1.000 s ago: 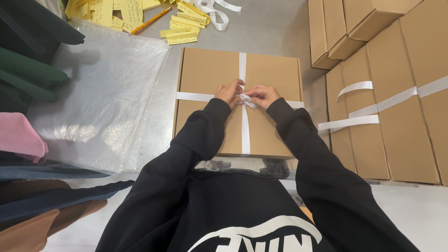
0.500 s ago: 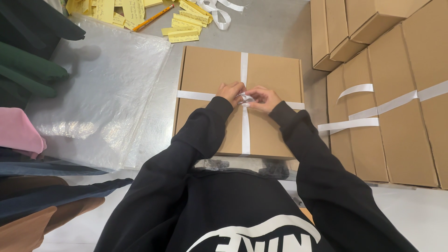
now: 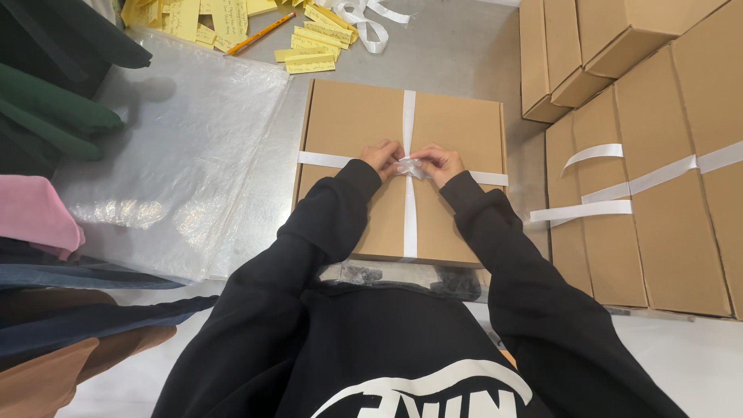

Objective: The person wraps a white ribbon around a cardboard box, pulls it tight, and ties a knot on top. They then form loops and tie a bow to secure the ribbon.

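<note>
A flat brown cardboard box [image 3: 352, 124] lies on the grey table in front of me, crossed by a white ribbon [image 3: 409, 116] that runs both lengthwise and across. My left hand [image 3: 382, 157] and my right hand [image 3: 441, 164] meet at the middle of the lid, where the ribbon bands cross. Both pinch the ribbon's knot [image 3: 410, 166] between their fingertips. Black sleeves cover both arms down to the wrists.
Stacked cardboard boxes [image 3: 658, 193], some with white ribbon, fill the right side. Clear plastic bags [image 3: 178, 155] lie left of the box. Yellow paper slips [image 3: 309, 54], a pencil [image 3: 261, 32] and loose ribbon [image 3: 368, 19] sit at the back. Folded clothes [image 3: 39, 217] pile at the far left.
Both hands stay at the ribbon crossing, with only small finger movements on the knot. The box has not moved.
</note>
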